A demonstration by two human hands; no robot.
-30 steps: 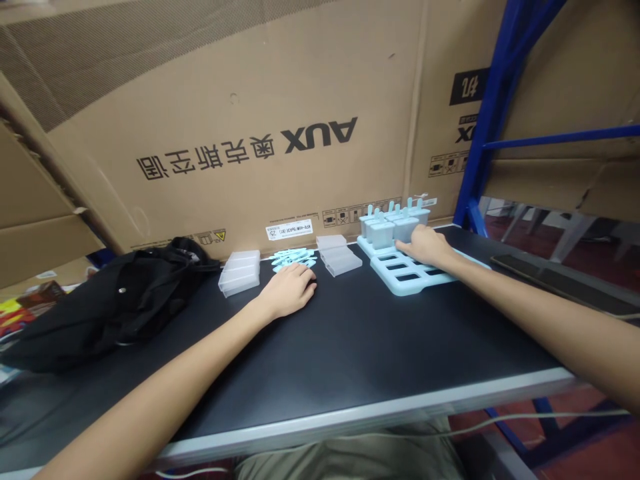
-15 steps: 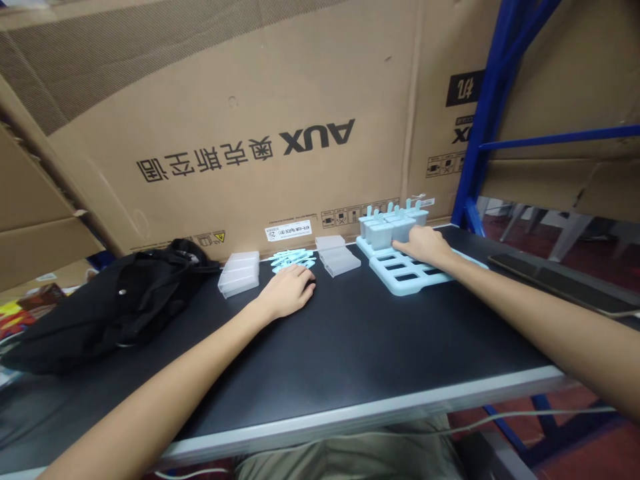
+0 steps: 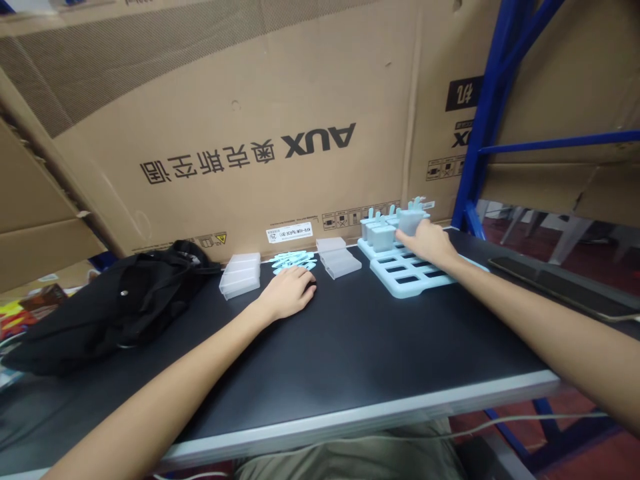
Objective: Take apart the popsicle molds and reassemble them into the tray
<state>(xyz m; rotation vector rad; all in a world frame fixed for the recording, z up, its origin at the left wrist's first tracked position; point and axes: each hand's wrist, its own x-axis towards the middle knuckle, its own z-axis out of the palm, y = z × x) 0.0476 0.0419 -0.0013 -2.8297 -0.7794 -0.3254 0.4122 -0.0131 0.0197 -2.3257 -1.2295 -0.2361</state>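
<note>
My right hand (image 3: pixel 431 243) grips a popsicle mold (image 3: pixel 410 222) with a light blue stick top, held slightly above its neighbours at the back of the light blue rack (image 3: pixel 406 291). Several other filled-in molds (image 3: pixel 383 238) stand upright in the rack's rear slots, while its front slots are bare. On the black table my left hand (image 3: pixel 289 292) lies palm down, fingers loosely bent and apart, holding nothing that I can see. Just beyond its fingertips is a pile of light blue popsicle sticks (image 3: pixel 294 259); the hand hides part of its near edge.
Clear mold cases lie either side of the sticks, one group (image 3: pixel 241 275) left and another (image 3: pixel 339 258) right. A black bag (image 3: pixel 115 300) covers the table's left end. Behind stands a large cardboard box (image 3: pixel 250 100). A dark flat object (image 3: pixel 555 287) and blue shelf post (image 3: pixel 483 133) are right.
My right hand has lifted one mold a little out of the rack, above the others. My left hand has stayed in place beside the sticks.
</note>
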